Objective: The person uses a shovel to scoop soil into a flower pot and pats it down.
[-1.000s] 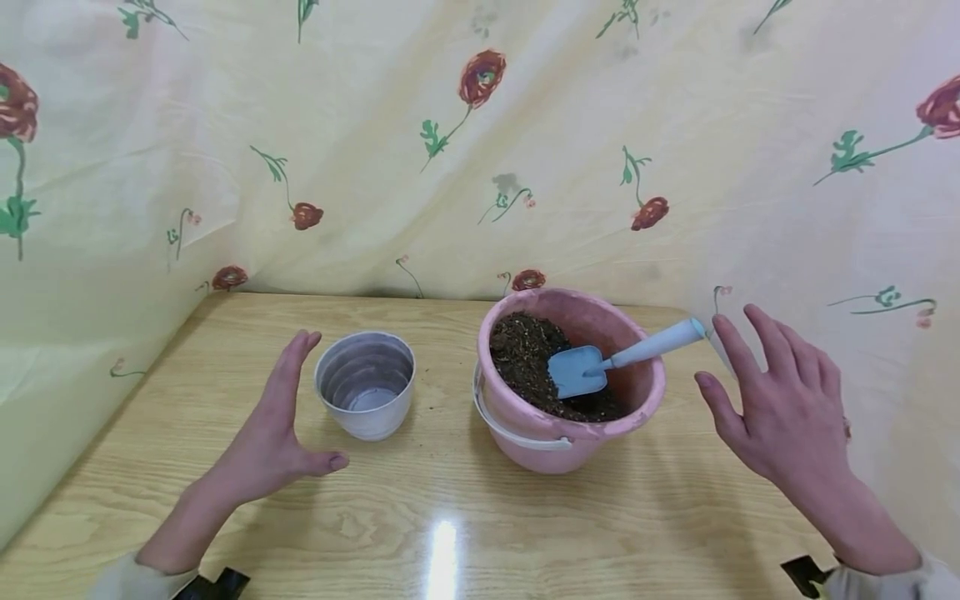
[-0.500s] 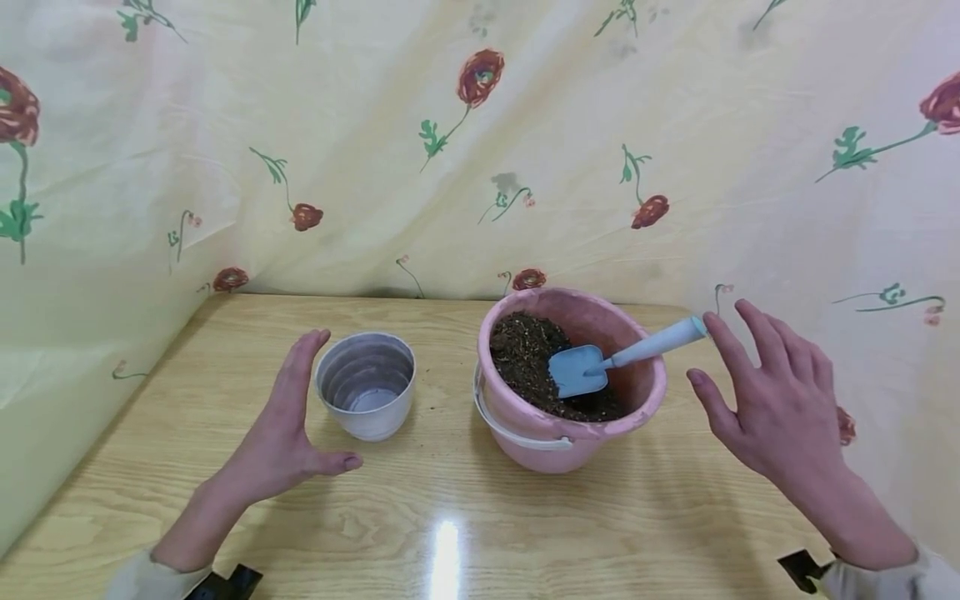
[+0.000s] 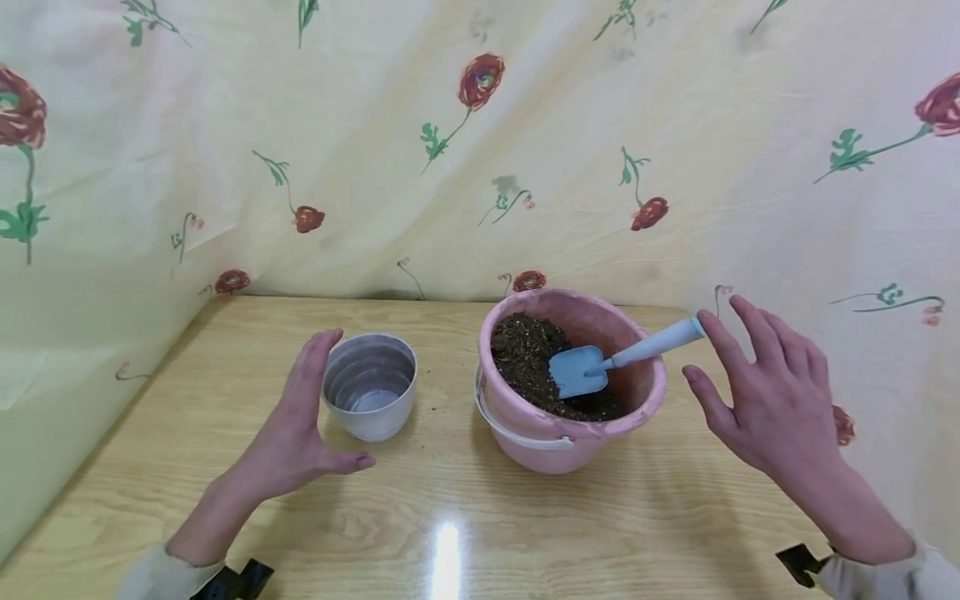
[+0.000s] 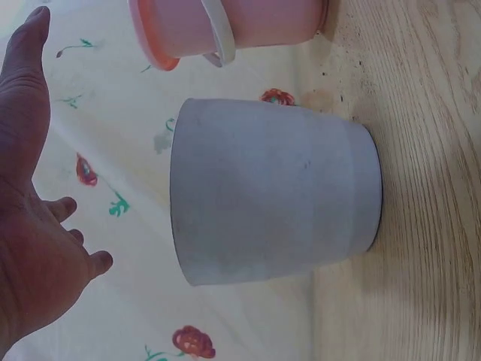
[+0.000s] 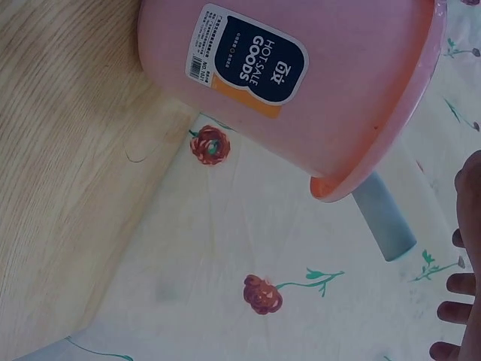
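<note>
A grey-white plant pot stands upright on the table, its inside bare. My left hand hovers at its near left side, thumb and fingers spread apart; the left wrist view shows a gap between that hand and the pot. To the right is a pink bucket partly filled with dark soil. A small blue shovel lies in it, blade on the soil and handle over the right rim. Beside the handle's end hovers my right hand, fingers spread and holding nothing.
The wooden table reaches back to a flowered cloth that hangs behind and at both sides. A white bucket handle hangs down the bucket's front. A few dark crumbs lie between pot and bucket.
My left hand has moved right, closer to the grey-white pot. My right hand has shifted slightly left and up, toward the shovel's handle. Pot, bucket and shovel stay where they were.
</note>
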### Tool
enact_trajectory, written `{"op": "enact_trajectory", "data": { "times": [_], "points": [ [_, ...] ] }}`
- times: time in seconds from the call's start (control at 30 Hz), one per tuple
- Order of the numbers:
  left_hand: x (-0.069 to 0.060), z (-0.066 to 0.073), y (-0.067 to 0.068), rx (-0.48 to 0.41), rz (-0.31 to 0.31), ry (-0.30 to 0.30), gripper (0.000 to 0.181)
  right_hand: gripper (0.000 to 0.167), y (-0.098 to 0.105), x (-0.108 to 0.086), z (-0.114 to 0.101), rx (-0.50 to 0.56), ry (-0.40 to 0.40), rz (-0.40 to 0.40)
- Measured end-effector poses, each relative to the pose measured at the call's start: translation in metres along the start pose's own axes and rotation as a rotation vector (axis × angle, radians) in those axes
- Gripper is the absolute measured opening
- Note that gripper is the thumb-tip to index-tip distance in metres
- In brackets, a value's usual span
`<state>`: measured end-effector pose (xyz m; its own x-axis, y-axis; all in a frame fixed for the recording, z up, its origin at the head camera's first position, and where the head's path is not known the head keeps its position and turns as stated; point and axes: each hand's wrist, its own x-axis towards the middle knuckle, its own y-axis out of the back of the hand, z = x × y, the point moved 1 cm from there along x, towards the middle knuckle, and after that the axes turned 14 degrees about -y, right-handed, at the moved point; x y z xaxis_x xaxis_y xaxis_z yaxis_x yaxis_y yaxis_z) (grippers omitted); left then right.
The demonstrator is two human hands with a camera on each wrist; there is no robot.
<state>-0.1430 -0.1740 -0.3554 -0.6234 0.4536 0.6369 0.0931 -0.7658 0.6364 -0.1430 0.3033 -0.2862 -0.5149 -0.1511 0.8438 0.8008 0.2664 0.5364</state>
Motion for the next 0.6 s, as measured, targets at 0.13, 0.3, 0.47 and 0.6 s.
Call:
{"op": "enact_trajectory", "data": {
  "times": [0.13,0.3,0.47,0.6],
  "points": [
    [0.006,0.002,-0.004,-0.015,0.0,-0.016,0.139,0.06,-0.001,0.003,-0.002,0.007,0.014,-0.022],
    [0.016,0.003,-0.013,-0.043,0.009,-0.038,0.138,0.06,-0.003,0.008,-0.004,0.015,0.034,-0.033],
    [0.022,0.008,-0.023,-0.091,0.013,-0.03,0.135,0.06,-0.006,0.009,-0.005,0.027,0.058,-0.062],
    [0.028,0.015,-0.031,-0.088,-0.009,-0.016,0.133,0.061,-0.01,0.01,-0.005,0.009,0.076,-0.087]
  ]
}}
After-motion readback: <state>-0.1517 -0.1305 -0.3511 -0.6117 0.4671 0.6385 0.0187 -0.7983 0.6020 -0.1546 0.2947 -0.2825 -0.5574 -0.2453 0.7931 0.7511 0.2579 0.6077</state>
